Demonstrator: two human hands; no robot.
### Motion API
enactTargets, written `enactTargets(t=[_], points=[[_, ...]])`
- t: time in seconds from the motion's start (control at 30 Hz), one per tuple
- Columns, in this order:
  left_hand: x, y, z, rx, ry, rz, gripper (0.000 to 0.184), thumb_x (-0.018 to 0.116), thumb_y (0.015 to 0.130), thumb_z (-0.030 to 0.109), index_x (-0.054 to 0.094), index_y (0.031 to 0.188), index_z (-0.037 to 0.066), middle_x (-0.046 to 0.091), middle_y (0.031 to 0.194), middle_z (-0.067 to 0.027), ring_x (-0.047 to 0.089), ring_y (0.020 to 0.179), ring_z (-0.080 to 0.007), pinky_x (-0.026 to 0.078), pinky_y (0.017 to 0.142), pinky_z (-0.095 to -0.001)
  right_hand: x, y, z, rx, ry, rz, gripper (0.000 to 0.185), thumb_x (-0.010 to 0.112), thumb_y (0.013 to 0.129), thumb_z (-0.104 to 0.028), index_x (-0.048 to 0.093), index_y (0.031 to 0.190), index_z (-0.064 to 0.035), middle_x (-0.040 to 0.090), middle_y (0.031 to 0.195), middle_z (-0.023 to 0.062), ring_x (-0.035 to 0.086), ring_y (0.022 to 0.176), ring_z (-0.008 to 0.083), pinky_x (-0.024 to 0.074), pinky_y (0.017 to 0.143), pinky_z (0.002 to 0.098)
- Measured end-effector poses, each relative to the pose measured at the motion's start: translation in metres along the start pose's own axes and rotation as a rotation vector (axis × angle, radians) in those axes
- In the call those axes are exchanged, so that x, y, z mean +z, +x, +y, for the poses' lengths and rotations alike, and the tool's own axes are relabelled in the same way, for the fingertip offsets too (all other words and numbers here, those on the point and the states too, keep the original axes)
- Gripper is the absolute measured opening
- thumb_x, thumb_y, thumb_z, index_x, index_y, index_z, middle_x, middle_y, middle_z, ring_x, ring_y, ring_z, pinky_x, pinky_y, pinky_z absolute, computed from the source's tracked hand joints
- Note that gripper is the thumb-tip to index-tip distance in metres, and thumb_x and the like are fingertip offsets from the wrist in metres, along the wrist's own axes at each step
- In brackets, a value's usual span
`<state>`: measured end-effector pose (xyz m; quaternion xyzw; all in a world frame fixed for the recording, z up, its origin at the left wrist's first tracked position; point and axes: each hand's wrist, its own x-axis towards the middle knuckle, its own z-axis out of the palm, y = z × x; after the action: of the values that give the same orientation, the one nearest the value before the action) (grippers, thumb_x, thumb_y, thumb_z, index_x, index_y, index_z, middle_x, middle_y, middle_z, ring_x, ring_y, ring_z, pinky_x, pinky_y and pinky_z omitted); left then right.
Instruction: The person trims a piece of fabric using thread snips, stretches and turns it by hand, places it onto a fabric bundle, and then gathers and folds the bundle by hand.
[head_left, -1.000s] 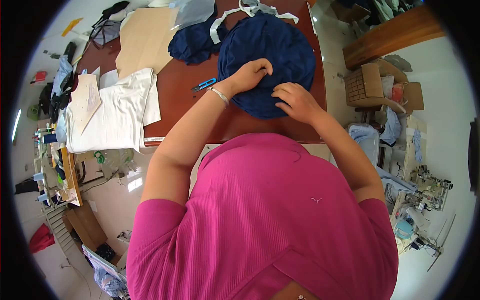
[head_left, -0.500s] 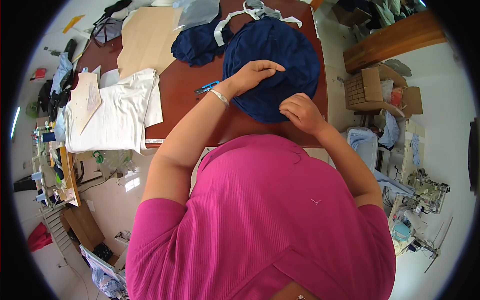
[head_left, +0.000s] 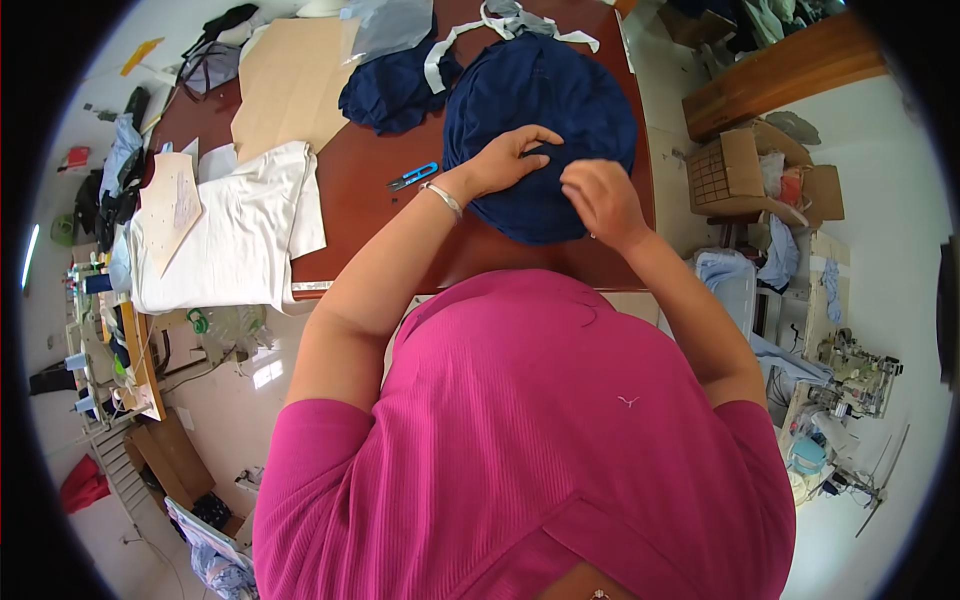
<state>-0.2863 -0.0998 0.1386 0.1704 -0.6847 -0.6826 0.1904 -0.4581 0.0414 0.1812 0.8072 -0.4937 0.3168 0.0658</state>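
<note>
The blue cloth (head_left: 540, 90) lies bunched on the surface (head_left: 350, 190), near its edge. The left hand (head_left: 497, 165) rests on it, fingers narrow; the right hand (head_left: 607, 203) has its fingers drawn together over it, any grip impossible to tell. Uneven pulling could skew the folds, and an outward elbow sweep could knock the snips (head_left: 413, 177)

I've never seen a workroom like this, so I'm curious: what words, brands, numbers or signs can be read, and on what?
No text is readable.
Pointed card: faint marks like writing, too small and blurred.
Blue snips: none legible.
Dark blue cloth: none seen.
</note>
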Motion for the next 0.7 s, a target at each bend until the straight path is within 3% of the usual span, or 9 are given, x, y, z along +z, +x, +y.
enactTargets(t=[0.13, 0.33, 0.43, 0.63, 0.7], points=[[-0.001, -0.003, -0.008, 0.018, 0.065, 0.045, 0.021, 0.055, 0.097, -0.001, 0.065, 0.114, 0.004, 0.061, 0.103, 0.0004, 0.055, 0.1, -0.0071, 0.044, 0.094, -0.0231, 0.005, -0.019, -0.011, 0.021, 0.09, -0.285, 0.026, 0.073, 0.077, -0.007, 0.061, 0.1, -0.0058, 0.062, 0.101, 0.0067, 0.062, 0.096, 0.027, 0.0485, 0.079, 0.0394], [-0.005, -0.006, 0.0, -0.117, 0.153, -0.086, 0.02, 0.053, 0.099, 0.003, 0.07, 0.109, 0.003, 0.066, 0.098, 0.0001, 0.057, 0.096, -0.0083, 0.044, 0.093, -0.0237, 0.018, -0.031, -0.002, 0.03, 0.039, -0.263, 0.015, 0.069, 0.079, -0.008, 0.065, 0.094, -0.0051, 0.064, 0.097, 0.0083, 0.064, 0.091, 0.0267, 0.0511, 0.079, 0.0384], [-0.007, -0.006, -0.003, -0.095, 0.209, -0.132, 0.022, 0.054, 0.099, 0.004, 0.069, 0.115, 0.003, 0.068, 0.108, -0.0021, 0.058, 0.102, -0.0089, 0.045, 0.095, -0.025, 0.014, -0.029, -0.002, 0.081, 0.087, -0.262, 0.01, 0.066, 0.084, -0.009, 0.066, 0.093, -0.0039, 0.065, 0.096, 0.0096, 0.065, 0.09, 0.0279, 0.0513, 0.079, 0.0388], [-0.007, -0.011, 0.008, -0.168, 0.208, -0.209, 0.027, 0.065, 0.094, 0.015, 0.068, 0.118, 0.002, 0.069, 0.115, -0.0043, 0.059, 0.111, -0.0114, 0.044, 0.099, -0.0277, 0.008, -0.017, -0.003, 0.419, 0.383, -0.207, 0.013, 0.062, 0.092, -0.012, 0.067, 0.097, -0.0013, 0.067, 0.098, 0.0129, 0.065, 0.088, 0.0327, 0.0504, 0.077, 0.0393], [-0.006, -0.014, 0.007, -0.027, 0.302, -0.223, 0.031, 0.069, 0.091, 0.02, 0.069, 0.116, 0.002, 0.07, 0.112, -0.0095, 0.063, 0.108, -0.0179, 0.046, 0.097, -0.0298, 0.008, -0.014, 0.0, 0.501, 0.395, -0.206, 0.013, 0.062, 0.092, -0.013, 0.067, 0.097, -0.0009, 0.067, 0.097, 0.0129, 0.065, 0.088, 0.0331, 0.0502, 0.077, 0.039]])
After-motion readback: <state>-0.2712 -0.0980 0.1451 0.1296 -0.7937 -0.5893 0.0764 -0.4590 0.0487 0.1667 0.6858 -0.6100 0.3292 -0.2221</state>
